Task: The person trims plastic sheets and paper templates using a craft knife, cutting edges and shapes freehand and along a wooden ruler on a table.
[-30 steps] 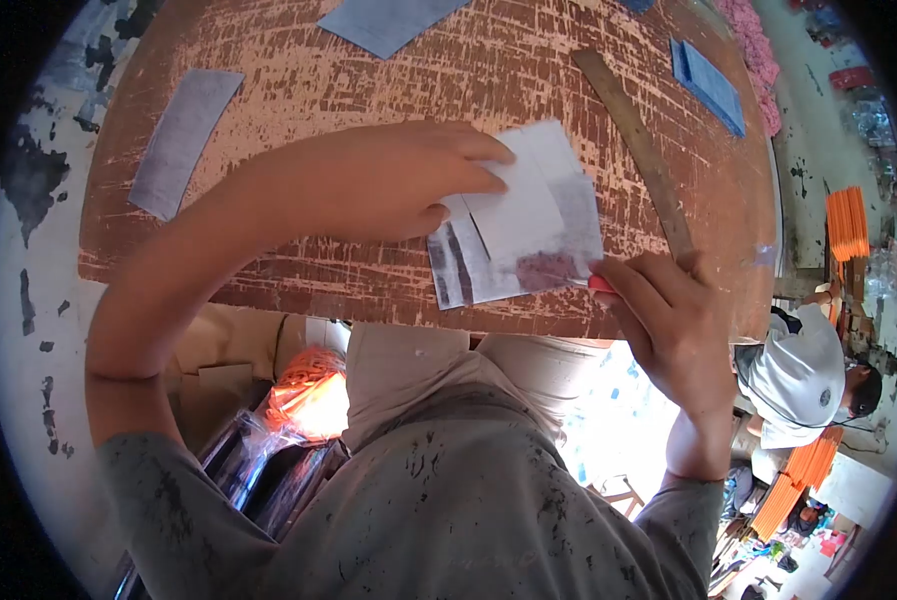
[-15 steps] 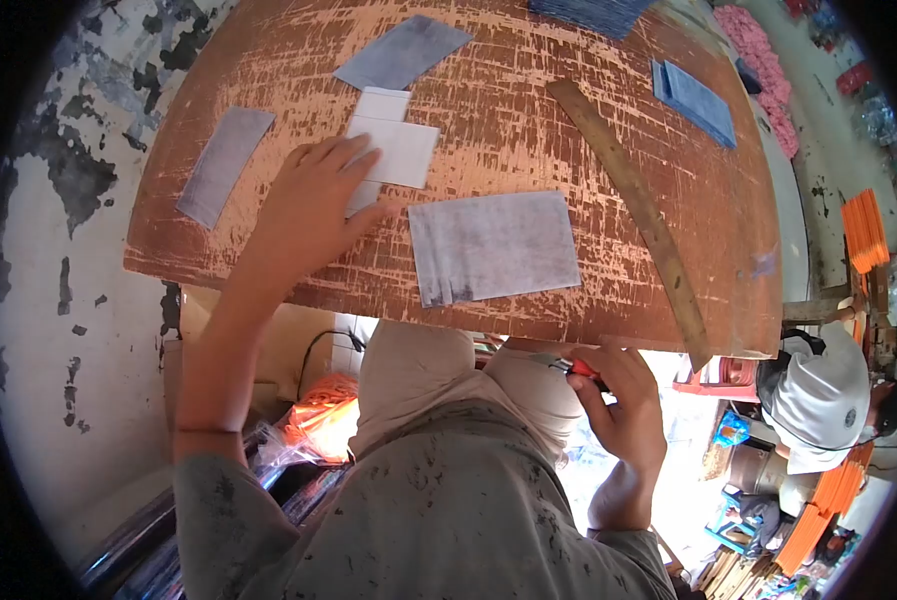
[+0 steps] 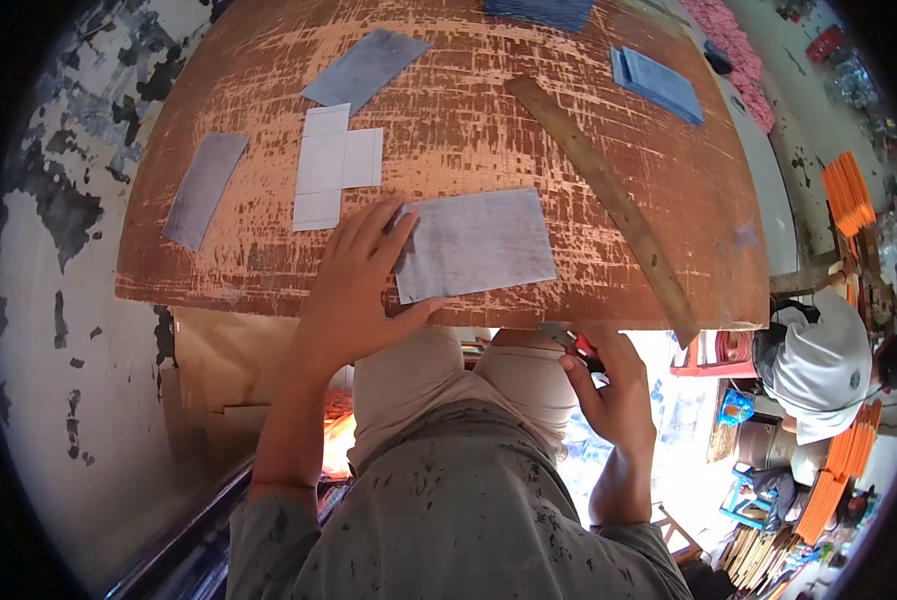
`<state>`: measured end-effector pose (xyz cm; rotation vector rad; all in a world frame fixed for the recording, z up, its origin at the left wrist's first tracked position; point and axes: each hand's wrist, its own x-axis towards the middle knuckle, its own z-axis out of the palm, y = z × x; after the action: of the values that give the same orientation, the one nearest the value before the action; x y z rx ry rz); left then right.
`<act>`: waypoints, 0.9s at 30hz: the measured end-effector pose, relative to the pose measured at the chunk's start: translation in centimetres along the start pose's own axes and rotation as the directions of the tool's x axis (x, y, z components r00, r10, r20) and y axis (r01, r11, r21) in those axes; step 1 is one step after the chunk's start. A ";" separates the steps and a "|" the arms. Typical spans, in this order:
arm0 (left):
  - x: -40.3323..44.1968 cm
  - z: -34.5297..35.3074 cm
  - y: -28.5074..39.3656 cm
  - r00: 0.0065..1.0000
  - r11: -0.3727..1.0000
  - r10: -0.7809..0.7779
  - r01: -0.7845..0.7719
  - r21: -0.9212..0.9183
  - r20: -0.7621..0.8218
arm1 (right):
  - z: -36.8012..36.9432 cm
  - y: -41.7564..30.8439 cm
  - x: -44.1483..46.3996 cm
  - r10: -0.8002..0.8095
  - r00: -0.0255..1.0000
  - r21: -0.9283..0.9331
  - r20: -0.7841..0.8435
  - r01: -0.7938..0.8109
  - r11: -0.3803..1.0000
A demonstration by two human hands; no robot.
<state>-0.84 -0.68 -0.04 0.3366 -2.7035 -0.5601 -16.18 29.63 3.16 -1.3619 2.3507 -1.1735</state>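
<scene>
My left hand (image 3: 368,275) lies at the left end of a grey rectangular piece (image 3: 478,245), fingers and thumb apart, fingertips against its left edge. Whether that piece is cloth or sheet material I cannot tell. Below the table's front edge, my right hand (image 3: 613,385) is closed around a small cutter knife (image 3: 585,347) with a red and black handle; its metal blade points left. White paper pieces (image 3: 322,165) with ruled lines form a sideways T beyond my left hand. A narrow grey strip (image 3: 206,190) and another grey piece (image 3: 366,70) lie farther left and back.
A long worn ruler (image 3: 608,195) slants across the right of the scratched brown table (image 3: 448,120), its near end past the edge. Folded blue pieces (image 3: 658,85) and a dark blue stack (image 3: 540,10) lie farther back. A person in a white shirt (image 3: 823,365) is at right.
My left hand has left the white paper and moved right and nearer, onto the left end of the grey rectangle. My right hand still holds the cutter knife. The whole view has shifted slightly.
</scene>
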 end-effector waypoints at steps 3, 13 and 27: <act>-0.1 -0.2 -0.5 1.000 0.999 0.009 -0.009 -0.040 -0.006 | 0.1 0.2 -0.5 0.068 0.998 -0.036 -0.020 -0.068 0.997; -2.0 -1.0 -0.1 0.998 1.000 -0.021 0.019 -0.025 -0.059 | 1.2 -0.2 -1.0 0.254 0.967 0.023 -0.022 -0.253 0.967; -7.1 3.7 4.5 0.962 0.992 -0.086 0.106 0.063 -0.260 | -3.0 5.8 -0.7 0.413 0.720 -0.041 -0.558 -0.520 0.853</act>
<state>3.47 6.72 -3.41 0.5255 -2.4708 -0.4087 -21.09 33.37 0.88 -0.4060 3.0091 -1.2917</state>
